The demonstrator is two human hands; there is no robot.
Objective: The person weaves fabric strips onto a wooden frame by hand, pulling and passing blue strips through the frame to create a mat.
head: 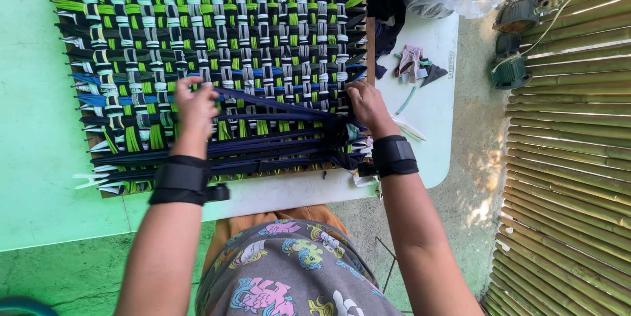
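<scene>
Strip: dark blue strip [276, 102] – long axis ran left-right, mid-frame, over woven loom [210, 40].
Left hand [195, 107]: pinched its left end.
Right hand [368, 107]: pinched its right end – equally near.

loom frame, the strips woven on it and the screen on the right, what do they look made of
Loom frame: looks like brown wood, matt, with small pegs along its edges. Strips: soft stretchy cloth, likely cut knit fabric; they bend, fold and fray at the ends. The dark blue strip, pulled between the left hand and right hand, looks the same. Screen: probably bamboo slats, round, pale green-tan.
</scene>
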